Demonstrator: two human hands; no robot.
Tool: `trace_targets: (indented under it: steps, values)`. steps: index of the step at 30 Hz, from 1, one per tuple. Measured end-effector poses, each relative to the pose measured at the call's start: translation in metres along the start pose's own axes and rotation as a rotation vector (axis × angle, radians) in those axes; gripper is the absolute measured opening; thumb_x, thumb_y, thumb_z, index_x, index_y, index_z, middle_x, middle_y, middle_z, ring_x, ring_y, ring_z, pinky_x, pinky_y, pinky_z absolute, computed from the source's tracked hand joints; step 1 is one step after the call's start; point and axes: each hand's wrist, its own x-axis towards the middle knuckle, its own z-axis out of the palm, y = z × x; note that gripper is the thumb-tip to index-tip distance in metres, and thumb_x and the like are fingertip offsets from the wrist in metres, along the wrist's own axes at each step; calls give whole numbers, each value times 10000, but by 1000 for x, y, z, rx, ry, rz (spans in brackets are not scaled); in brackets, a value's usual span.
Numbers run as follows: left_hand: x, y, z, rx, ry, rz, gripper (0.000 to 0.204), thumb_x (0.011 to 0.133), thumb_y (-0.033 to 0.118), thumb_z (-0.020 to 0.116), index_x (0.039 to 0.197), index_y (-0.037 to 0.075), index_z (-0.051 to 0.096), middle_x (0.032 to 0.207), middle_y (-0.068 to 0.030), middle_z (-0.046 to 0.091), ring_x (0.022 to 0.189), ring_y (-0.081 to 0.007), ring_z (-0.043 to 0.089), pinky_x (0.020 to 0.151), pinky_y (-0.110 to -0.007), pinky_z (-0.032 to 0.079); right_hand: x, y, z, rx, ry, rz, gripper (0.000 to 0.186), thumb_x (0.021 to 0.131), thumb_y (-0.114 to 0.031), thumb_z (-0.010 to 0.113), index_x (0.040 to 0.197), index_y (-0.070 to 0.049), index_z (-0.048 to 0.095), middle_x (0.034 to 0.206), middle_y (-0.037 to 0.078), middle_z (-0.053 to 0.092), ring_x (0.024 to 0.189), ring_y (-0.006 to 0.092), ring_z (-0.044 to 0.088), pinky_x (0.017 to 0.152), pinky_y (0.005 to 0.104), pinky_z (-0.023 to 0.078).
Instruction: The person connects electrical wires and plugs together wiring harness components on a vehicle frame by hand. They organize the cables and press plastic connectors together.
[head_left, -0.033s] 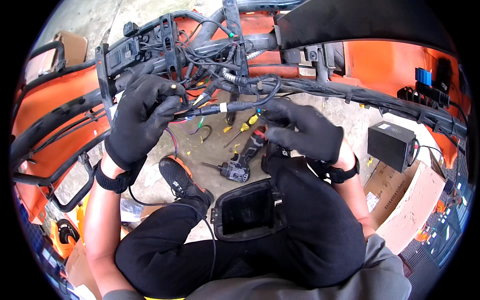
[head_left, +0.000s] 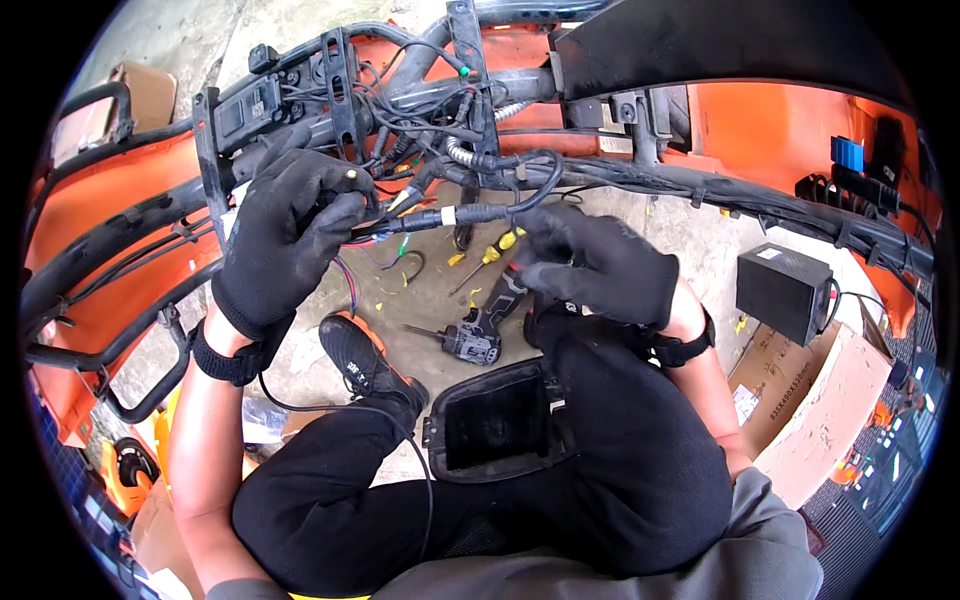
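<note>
My left hand [head_left: 285,240], in a black glove, is closed at the left end of a black wiring harness [head_left: 425,218] with a white band. A small brass-coloured tip [head_left: 350,175] shows at its fingers. From the harness a black cable [head_left: 555,175] loops up to the frame. My right hand [head_left: 605,260], also gloved, hovers just below this loop with curled fingers, slightly blurred. Whatever its fingertips hold is hidden. Thin coloured wires [head_left: 348,280] hang below my left hand. Bundled connectors and cables [head_left: 400,110] crowd the frame above.
Black frame tubes [head_left: 790,208] cross before orange body panels [head_left: 755,125]. On the floor lie a yellow screwdriver [head_left: 490,255], a cordless drill [head_left: 472,338] and yellow scraps. A black tray-like cover [head_left: 495,425] sits between my legs. At right, a black box [head_left: 785,290] stands by a cardboard box [head_left: 825,410].
My right hand has shifted slightly left and its fingers have turned. My left hand has barely moved and keeps its grip on the harness.
</note>
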Motion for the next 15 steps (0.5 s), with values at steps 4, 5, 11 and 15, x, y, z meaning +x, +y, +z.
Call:
trace_targets:
  steps: [4,5,11,15]
  values:
    - [-2,1,-1,-44,-19,-66,130,902,119,663,975,12,669,911,-99,656,883,-243,607,826,-360,472,-3,0,-5,138,-99,63,380,971,-181,628,1309,-6,616,1097,142,703,925,172,656,819,325,535]
    - [-3,-1,-3,-34,-40,-72,130,908,108,641,990,10,666,935,-93,655,913,-223,603,836,-354,478,-7,2,-9,156,-72,61,368,979,-176,620,1304,-3,621,1091,126,705,912,155,648,807,310,529]
    - [-1,-4,-1,46,-55,27,140,881,160,707,953,44,675,899,-86,682,877,-297,623,863,-415,459,-34,15,-16,437,203,168,301,1026,-204,599,1251,-14,662,1002,-27,715,659,-1,434,566,182,337]
    - [4,7,-6,154,-176,79,257,855,269,764,1007,72,700,901,-80,692,907,-297,628,917,-435,441,-32,13,-13,489,243,94,272,1044,-221,579,1199,-18,673,888,-32,674,640,1,434,556,177,319]
